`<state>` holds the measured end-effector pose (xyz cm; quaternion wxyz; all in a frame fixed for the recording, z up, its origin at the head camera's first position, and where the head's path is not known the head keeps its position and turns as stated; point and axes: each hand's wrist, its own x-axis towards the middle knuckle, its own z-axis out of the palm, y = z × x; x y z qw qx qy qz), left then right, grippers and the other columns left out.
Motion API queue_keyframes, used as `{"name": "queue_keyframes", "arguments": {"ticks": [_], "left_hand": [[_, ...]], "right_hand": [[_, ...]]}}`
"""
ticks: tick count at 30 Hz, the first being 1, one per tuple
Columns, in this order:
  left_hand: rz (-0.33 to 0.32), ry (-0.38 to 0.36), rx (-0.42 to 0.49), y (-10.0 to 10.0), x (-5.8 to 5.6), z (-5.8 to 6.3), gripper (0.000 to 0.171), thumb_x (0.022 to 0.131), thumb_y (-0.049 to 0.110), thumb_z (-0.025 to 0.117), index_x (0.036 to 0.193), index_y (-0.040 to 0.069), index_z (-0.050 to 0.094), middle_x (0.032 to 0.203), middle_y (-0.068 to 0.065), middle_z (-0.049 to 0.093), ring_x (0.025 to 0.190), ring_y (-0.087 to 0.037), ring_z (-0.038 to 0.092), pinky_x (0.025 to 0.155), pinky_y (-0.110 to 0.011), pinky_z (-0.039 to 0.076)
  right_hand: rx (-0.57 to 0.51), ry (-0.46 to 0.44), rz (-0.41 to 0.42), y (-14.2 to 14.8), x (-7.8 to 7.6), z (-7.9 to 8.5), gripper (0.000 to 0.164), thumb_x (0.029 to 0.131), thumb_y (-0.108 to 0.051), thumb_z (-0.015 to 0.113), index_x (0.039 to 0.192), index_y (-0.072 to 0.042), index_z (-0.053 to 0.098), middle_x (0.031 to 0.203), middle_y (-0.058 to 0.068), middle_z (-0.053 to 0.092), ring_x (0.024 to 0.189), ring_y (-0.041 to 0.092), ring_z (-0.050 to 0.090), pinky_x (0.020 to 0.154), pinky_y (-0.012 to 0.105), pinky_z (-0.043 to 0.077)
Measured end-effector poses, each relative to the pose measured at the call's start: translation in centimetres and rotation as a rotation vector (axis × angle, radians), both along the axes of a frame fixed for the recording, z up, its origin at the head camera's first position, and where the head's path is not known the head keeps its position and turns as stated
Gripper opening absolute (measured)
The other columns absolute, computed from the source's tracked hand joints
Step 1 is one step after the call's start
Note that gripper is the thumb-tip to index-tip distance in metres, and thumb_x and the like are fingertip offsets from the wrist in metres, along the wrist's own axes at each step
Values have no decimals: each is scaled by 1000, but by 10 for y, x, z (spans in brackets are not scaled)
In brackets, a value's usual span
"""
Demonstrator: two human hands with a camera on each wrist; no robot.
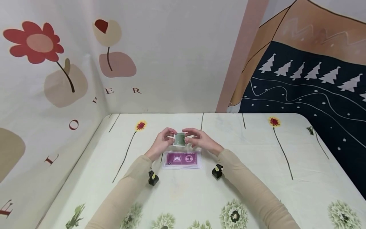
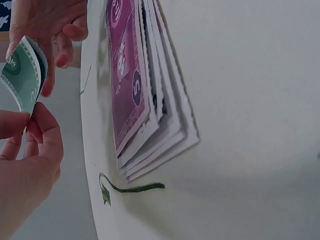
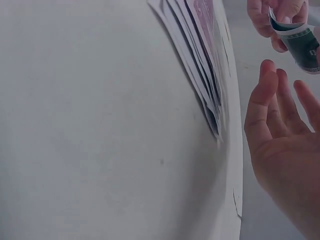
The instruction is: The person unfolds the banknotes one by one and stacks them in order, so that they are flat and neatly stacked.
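Note:
Between both hands, a green banknote (image 1: 179, 139) marked 2 stands raised over the table, its sides bowed in the wrist views. My left hand (image 1: 160, 143) pinches one end, thumb in front, as the left wrist view shows. At the other end my right hand (image 1: 201, 140) grips the edge by thumb and forefinger; in the right wrist view its other fingers (image 3: 267, 85) hang loose below the note. Nearer to me lies a loose stack of paper notes (image 1: 182, 160), a purple one marked 5 on top. White edges fan out below it in the left wrist view.
A white flower-print cloth (image 1: 251, 178) covers the table. Printed fabric (image 1: 177, 63) hangs behind and to the left, a dark tree-pattern cloth (image 1: 303, 79) to the right. Small black devices (image 1: 153, 178) are at both wrists.

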<state>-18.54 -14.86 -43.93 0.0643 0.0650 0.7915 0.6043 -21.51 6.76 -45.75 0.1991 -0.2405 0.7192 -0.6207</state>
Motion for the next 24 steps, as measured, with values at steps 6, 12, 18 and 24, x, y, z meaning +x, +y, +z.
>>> {"name": "queue_keyframes", "arguments": {"ticks": [6,12,18,24], "left_hand": [[-19,-5,-11,7,2,0,34,84,-13,50,116,0,54,111,-17,56,92,-27,59,81,-35,49],[-6,-3,-27,11,3,-1,34,85,-13,50,115,2,54,115,-17,54,91,-26,61,82,-37,50],[1,2,-48,12,5,-1,32,84,-14,51,112,1,56,115,-17,54,89,-25,61,80,-38,51],[51,0,-49,8,5,0,28,85,-12,52,109,-1,59,111,-16,57,89,-24,60,77,-34,51]], "right_hand": [[-1,-12,58,-4,1,-1,50,96,-16,59,142,-5,43,137,17,49,105,28,59,82,42,54],[-52,-6,37,-8,5,-1,47,93,-11,61,136,1,43,132,18,51,114,31,55,87,41,51],[-82,-48,-9,-9,6,-1,40,91,-5,63,126,0,42,125,21,56,117,32,54,94,39,48],[-90,-70,-67,-4,6,1,40,91,-4,64,121,0,38,119,21,61,105,26,60,93,39,47]]}}
